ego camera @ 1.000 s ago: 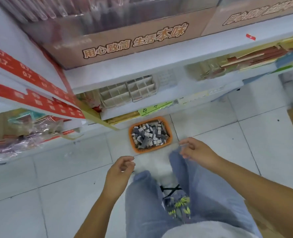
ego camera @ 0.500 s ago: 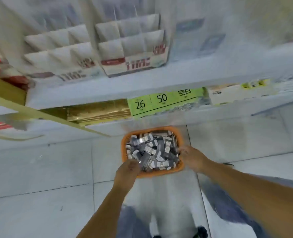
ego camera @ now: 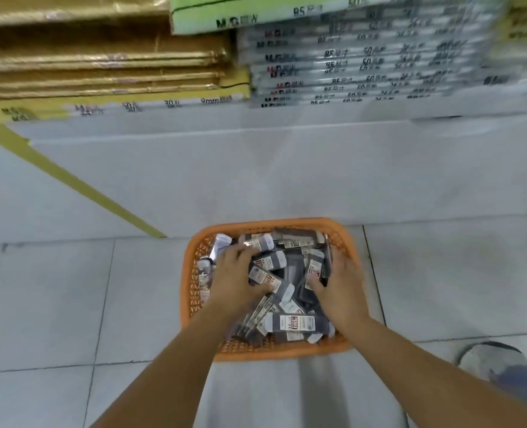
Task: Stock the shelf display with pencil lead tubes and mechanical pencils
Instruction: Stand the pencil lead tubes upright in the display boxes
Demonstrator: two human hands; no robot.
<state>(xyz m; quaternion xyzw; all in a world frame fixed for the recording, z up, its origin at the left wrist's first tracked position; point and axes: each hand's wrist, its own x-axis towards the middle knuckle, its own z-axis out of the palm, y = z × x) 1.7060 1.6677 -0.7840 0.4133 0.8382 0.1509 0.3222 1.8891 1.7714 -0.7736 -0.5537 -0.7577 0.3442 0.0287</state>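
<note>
— Where are the lead packs (ego camera: 293, 323)?
— In the orange basket (ego camera: 282, 350) on the floor (ego camera: 55, 304), just in front of the shelf (ego camera: 256, 168).
— And the hands?
— The left hand (ego camera: 236, 274) curls fingers and thumb around some packs. The right hand (ego camera: 341, 284) is dipped among them, and its grip is hidden.

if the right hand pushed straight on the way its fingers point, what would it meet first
The right hand points forward and down into the orange basket. It would first meet the lead tube packets, which its fingers already seem to touch, though depth is unclear.
</note>
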